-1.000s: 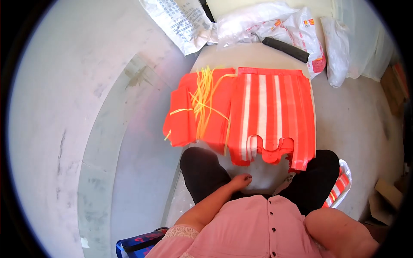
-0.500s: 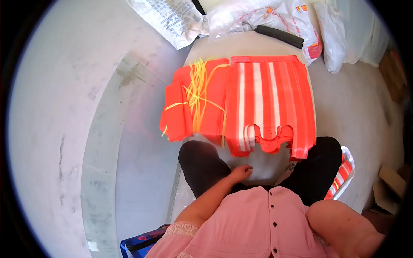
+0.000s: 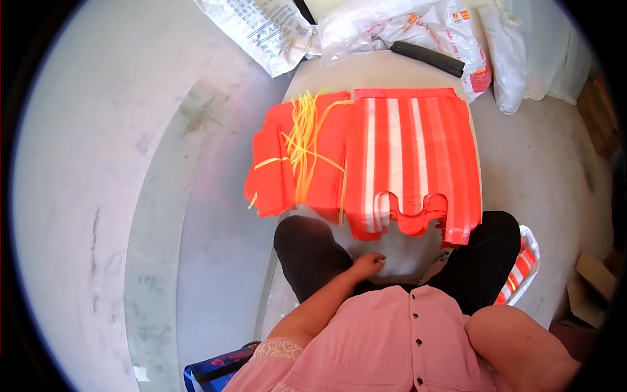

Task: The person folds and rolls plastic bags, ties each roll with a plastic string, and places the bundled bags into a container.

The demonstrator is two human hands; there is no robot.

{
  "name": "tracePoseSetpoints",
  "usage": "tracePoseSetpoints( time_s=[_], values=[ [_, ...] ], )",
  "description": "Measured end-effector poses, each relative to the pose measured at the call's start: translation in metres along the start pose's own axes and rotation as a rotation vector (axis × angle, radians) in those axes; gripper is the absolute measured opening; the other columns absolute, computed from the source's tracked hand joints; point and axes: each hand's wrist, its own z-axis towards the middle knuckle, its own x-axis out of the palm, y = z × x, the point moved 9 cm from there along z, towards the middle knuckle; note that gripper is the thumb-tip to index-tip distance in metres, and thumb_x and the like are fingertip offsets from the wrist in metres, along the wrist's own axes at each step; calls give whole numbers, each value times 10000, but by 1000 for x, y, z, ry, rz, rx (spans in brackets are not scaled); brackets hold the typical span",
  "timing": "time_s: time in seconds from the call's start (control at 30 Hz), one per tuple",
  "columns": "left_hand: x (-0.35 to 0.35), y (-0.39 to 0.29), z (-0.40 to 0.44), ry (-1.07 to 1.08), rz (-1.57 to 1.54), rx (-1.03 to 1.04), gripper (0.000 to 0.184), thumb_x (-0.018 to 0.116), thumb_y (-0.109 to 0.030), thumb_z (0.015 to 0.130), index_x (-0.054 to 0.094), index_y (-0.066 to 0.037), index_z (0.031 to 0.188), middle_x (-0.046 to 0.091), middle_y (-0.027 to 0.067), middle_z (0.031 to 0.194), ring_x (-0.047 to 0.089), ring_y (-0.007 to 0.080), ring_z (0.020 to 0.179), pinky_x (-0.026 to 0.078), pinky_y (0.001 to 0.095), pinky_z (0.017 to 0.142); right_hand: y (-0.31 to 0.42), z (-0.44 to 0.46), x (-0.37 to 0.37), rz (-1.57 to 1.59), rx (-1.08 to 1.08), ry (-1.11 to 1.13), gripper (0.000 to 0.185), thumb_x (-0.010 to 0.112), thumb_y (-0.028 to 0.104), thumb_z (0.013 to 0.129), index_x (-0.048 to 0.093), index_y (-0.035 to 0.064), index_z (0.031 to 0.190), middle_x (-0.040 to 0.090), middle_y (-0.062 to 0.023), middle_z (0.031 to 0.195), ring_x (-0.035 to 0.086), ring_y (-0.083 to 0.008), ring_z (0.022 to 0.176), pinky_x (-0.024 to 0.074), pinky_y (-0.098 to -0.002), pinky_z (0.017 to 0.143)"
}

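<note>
My left hand (image 3: 369, 265) lies at the inner side of my left thigh with its fingers curled in, and I see nothing in it. My right arm (image 3: 522, 336) runs off at the lower right, so the right hand is out of view. In front of my knees lies a stack of red-and-white striped vest bags (image 3: 408, 153), with cut-out handles toward me. Left of it are folded red bags (image 3: 271, 170), bound with yellow ribbon. A bunch of loose yellow ties (image 3: 304, 140) rests on top of the red bags. Neither stack is touched by my left hand.
A black rolled item (image 3: 428, 59) and white plastic bags (image 3: 450, 36) lie beyond the stacks. An open bag with striped pieces (image 3: 520, 268) stands by my right thigh. Cardboard boxes (image 3: 591, 287) are at far right, and a blue patterned bag (image 3: 219, 366) sits at lower left.
The view has shifted slightly, so the stacks appear a little lower and further right. My left hand stays at my thigh, and the bags lie as before.
</note>
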Motion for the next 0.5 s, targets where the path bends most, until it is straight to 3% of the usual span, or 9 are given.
tracePoseSetpoints(
  time_s=[0.13,0.5],
  values=[
    [1,-1,0,-7,9,36,426,659,-358,964,694,-58,1264,737,174,1135,708,294,1048,548,386,936,-11,3,17,152,-12,101,218,501,301,1041,540,134,906,476,53,815,474,-64,649,391,-229,582],
    [4,2,3,-13,13,6,422,657,-350,972,685,-63,1280,736,176,1126,707,298,1028,551,389,919,-17,8,29,114,-43,292,257,492,307,1045,567,107,903,510,23,822,527,-85,659,436,-258,562]
  ],
)
